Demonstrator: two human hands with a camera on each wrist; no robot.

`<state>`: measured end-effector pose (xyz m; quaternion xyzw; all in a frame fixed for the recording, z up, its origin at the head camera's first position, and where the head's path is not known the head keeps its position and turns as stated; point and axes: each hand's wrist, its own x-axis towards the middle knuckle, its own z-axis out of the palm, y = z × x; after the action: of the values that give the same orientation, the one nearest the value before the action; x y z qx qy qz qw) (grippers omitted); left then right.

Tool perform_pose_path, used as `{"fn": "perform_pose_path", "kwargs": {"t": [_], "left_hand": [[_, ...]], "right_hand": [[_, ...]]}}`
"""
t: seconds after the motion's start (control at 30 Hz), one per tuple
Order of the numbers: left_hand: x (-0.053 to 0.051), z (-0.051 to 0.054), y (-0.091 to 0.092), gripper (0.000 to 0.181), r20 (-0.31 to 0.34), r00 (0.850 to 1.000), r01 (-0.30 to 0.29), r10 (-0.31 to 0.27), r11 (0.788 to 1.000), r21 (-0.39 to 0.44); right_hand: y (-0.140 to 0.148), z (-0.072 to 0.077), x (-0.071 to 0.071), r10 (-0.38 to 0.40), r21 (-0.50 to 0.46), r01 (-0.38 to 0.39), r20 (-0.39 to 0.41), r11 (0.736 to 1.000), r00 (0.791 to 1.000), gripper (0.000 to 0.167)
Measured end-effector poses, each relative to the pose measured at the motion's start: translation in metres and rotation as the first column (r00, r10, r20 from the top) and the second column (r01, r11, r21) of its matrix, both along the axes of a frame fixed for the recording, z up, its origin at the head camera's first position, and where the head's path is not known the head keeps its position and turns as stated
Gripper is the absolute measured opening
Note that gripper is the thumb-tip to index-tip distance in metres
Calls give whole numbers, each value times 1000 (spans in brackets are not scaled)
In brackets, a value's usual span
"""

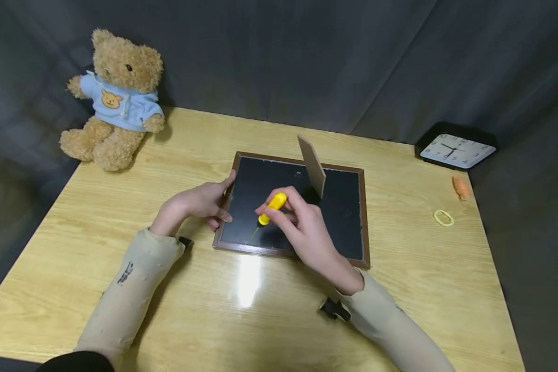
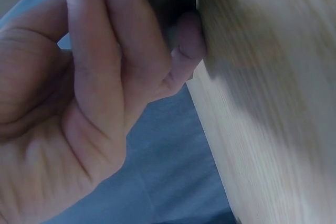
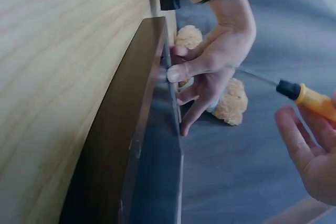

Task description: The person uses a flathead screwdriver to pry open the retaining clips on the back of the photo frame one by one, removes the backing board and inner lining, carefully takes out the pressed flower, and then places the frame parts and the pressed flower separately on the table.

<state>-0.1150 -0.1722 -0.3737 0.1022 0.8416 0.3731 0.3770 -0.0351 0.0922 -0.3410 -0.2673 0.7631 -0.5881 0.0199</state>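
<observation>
A brown-rimmed picture frame (image 1: 364,217) lies with its black back up on the table, its stand (image 1: 312,168) raised. At the frame's left edge is my left hand (image 1: 195,200), fingers spread and touching the rim. In the left wrist view one fingertip (image 2: 190,38) of it meets the table beside the frame. Over the frame, my right hand (image 1: 304,227) grips a screwdriver (image 1: 275,206) by its yellow handle. The thin shaft points down toward the near left part of the back. In the right wrist view the screwdriver (image 3: 310,99) appears above the surface.
A teddy bear (image 1: 121,103) in a blue hoodie sits at the back left of the wooden table (image 1: 97,212). At the right stand a black-rimmed clock (image 1: 458,150), a small orange object (image 1: 461,188) and a pale yellow ring (image 1: 437,220). Dark curtains (image 1: 269,57) surround the table.
</observation>
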Motion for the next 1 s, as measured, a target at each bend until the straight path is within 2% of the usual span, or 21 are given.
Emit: {"fn": "perform_pose_path", "kwargs": {"t": [0.2,0.37,0.63,0.77,0.83,0.9,0.93,0.97,1.0], "left_hand": [[-3,4,3,119,1,1000,4,-4,1000,10],[-1,6,2,117,-1,1000,14,-14,999,31],[14,7,-2,113,-26,999,31,-31,1000,1],[22,7,-1,114,-62,997,45,-48,998,-42],[26,8,-1,115,-94,993,69,-78,994,-87],[29,9,-1,117,-130,985,96,-113,987,-129],[30,6,-4,118,-176,974,117,-145,981,-157],[31,7,-4,118,-202,965,131,-168,975,-182],[32,8,-5,119,-223,958,140,-183,971,-194]], "right_hand": [[19,8,17,24,-10,-25,-28,1000,999,20],[31,7,28,30,-38,-33,-67,999,997,25],[53,8,48,62,-125,-59,23,990,998,32],[72,9,56,56,-218,-44,49,975,997,23],[84,8,59,26,-305,-12,39,952,999,20],[97,7,60,4,-441,16,45,897,999,18],[104,7,60,1,-523,31,62,852,998,16],[111,6,60,0,-601,58,96,797,995,13],[118,6,61,3,-676,98,146,730,989,9]]}}
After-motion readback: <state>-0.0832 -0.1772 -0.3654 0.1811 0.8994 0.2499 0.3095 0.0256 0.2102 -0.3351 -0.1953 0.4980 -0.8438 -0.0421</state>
